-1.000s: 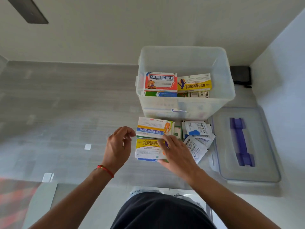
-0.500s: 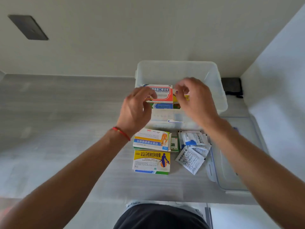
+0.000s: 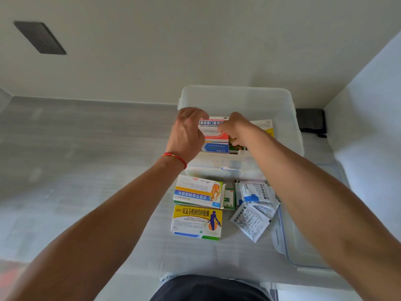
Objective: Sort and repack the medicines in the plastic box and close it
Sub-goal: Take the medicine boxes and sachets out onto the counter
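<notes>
Both hands are inside the clear plastic box. The left hand curls its fingers round the left end of the red-and-white medicine carton, and the right hand pinches its right end. The carton lies straight ahead of the hands, long axis left to right, on a blue carton — each hand equally near. On the desk just before the box wait two more cartons and sachets; the lid lies to the right.
</notes>
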A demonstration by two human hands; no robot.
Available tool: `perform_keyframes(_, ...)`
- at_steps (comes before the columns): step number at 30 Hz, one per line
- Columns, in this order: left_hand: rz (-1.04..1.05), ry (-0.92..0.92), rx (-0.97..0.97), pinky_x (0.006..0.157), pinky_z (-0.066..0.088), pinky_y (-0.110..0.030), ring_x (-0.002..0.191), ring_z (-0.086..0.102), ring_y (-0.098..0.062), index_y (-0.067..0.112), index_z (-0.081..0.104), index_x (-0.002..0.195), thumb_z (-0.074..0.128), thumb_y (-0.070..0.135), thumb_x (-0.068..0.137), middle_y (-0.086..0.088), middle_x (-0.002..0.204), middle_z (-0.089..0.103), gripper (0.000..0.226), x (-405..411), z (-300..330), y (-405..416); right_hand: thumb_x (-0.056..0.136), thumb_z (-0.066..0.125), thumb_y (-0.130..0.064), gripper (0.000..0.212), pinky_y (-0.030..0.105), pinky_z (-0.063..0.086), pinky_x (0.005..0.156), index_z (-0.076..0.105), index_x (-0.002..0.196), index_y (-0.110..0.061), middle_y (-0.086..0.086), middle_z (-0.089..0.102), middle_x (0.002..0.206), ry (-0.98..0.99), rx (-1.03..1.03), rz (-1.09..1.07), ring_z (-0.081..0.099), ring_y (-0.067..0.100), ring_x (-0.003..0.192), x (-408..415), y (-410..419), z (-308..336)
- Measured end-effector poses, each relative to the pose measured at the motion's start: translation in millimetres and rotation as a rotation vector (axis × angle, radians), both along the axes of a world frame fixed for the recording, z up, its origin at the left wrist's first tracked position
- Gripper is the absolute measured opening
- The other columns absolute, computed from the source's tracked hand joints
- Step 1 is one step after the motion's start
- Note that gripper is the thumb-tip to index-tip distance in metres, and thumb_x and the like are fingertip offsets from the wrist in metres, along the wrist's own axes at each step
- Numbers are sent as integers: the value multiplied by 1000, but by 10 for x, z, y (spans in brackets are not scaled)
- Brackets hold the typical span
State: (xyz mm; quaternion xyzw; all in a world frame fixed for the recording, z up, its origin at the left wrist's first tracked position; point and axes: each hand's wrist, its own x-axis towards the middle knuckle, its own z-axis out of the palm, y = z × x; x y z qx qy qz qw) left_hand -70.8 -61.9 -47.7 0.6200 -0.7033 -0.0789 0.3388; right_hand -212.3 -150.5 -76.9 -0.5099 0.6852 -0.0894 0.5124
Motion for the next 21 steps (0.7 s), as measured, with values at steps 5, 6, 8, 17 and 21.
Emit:
perform_keyframes(5,11,16,-6,86,45,-26,103,60,-30,-1,70,98,42,-21,64,-15,100,70,48,-25,23,19,92,74,-11,27,38,51,58,59,112,-2,13,74,101,-159,81,-149,72,26,83,-54,-43,-6)
perform_keyframes(6,14,16,-2,86,45,-26,102,60,-30,0,70,97,42,-20,64,-15,99,70,48,-31,24,21,92,75,-12,22,37,51,54,58,104,-4,11,74,94,-167,87,-162,71,23,77,-68,-43,-7)
perform_keyframes(8,16,14,0,85,46,-26,102,60,-30,0,70,96,41,-20,64,-14,98,70,48,-35,20,28,92,75,-13,22,32,52,45,54,91,-8,7,72,85,-192,88,-202,70,18,67,-86,-42,-12)
perform_keyframes(17,32,27,-20,88,51,-34,102,61,-30,0,69,97,42,-22,67,-14,99,70,46,-47,25,45,92,75,-15,27,35,54,46,59,110,-4,9,74,81,-232,39,-259,70,20,49,-63,7,83)
perform_keyframes(21,29,27,-21,83,46,-28,100,61,-31,1,69,97,41,-20,66,-14,99,70,47,-37,0,51,89,77,-8,21,28,56,46,58,85,-15,12,73,90,-282,-55,-281,72,17,53,-32,12,112)
